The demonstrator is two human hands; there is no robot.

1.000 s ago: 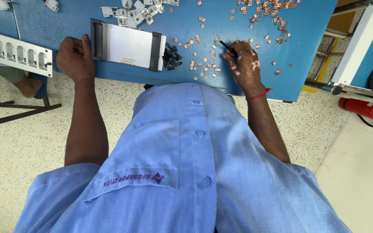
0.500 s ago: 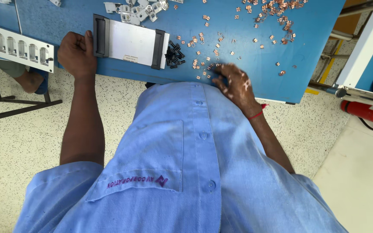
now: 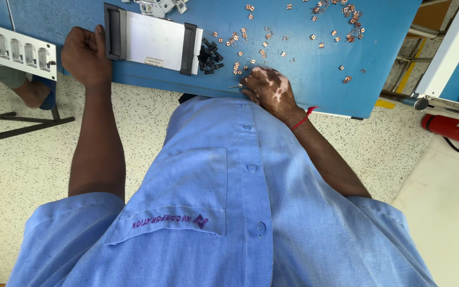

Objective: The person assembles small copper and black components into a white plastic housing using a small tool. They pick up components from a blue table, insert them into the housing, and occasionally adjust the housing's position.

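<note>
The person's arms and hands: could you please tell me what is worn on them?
Both forearms are bare below short light-blue shirt sleeves. The right hand has a thin red thread band at the wrist. The left hand wears nothing; no gloves on either.

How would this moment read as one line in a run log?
left hand: resting beside grey plate | right hand: pinching thin tool near copper clips | surface: blue table
</note>
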